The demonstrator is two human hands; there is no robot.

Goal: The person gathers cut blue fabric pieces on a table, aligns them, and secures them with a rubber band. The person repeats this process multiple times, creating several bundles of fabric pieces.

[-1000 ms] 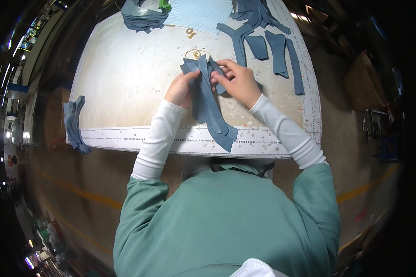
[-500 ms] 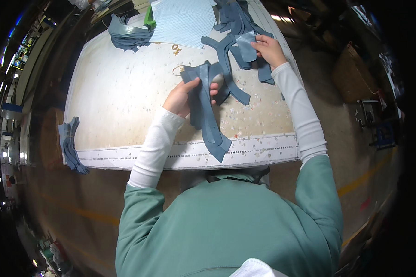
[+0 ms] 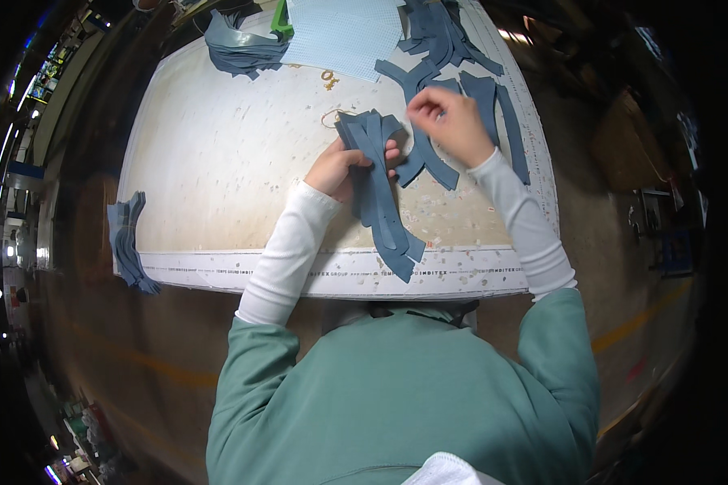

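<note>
My left hand (image 3: 341,166) grips a stack of long blue-grey fabric strips (image 3: 378,198) that lies on the white work table (image 3: 218,162) and reaches down to its near edge. My right hand (image 3: 453,121) is to the right and a little farther away, its fingers pinched on a curved blue-grey fabric piece (image 3: 425,158) that runs down under the hand beside the stack. More cut pieces of the same cloth (image 3: 485,97) lie spread out just beyond and right of that hand.
A pile of blue-grey cloth (image 3: 243,50) and a light blue sheet (image 3: 344,32) lie at the table's far edge, with a green object (image 3: 281,18) between them. Small gold-coloured items (image 3: 329,78) rest mid-table. A fabric bundle (image 3: 127,242) hangs over the left edge.
My right hand left the stack, reached to the pieces at the right, and has drawn back toward the stack with one piece pinched. My left hand stayed on the stack.
</note>
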